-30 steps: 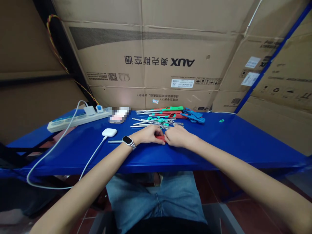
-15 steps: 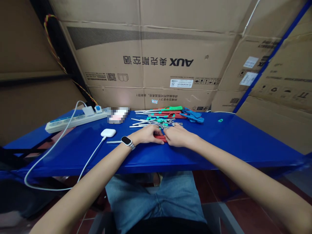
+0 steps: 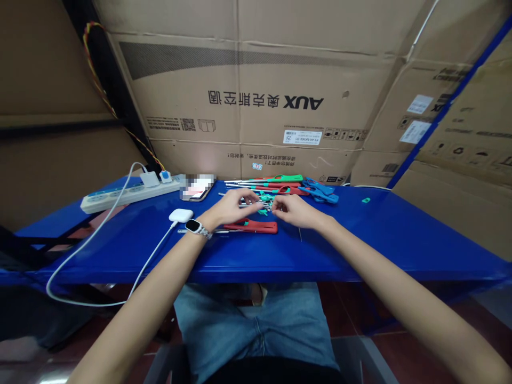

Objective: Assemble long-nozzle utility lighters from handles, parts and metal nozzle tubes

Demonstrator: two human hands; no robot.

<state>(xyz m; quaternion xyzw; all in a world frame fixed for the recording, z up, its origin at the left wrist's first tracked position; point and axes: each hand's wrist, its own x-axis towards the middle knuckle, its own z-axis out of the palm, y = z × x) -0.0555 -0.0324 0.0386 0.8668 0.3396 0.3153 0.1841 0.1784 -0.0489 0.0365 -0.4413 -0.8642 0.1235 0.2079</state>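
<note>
A red long-nosed lighter shell [image 3: 262, 227] lies near the table's front, its metal tube pointing left, partly behind my left wrist. Just beyond it, a small pile of metal tubes, springs and green plastic parts [image 3: 266, 199] sits between my hands. My left hand [image 3: 236, 205] reaches over the pile's left side, thumb and fingers apart around the parts. On the right side, my right hand [image 3: 294, 209] has its fingertips pinched together; anything in them is too small to make out. A thin wire [image 3: 300, 234] shows below the right hand.
Behind the pile lie red and green lighters [image 3: 288, 178] and blue lighter shells [image 3: 320, 191]. A phone [image 3: 204, 192], a white earphone case [image 3: 181, 215] on a cable and a power strip [image 3: 120, 195] are left. A green piece [image 3: 366, 200] lies right. Cardboard [image 3: 260, 64] walls the back.
Both hands have left the red lighter shell and moved away from me to the pile of parts. The shell now lies on the table in plain view.
</note>
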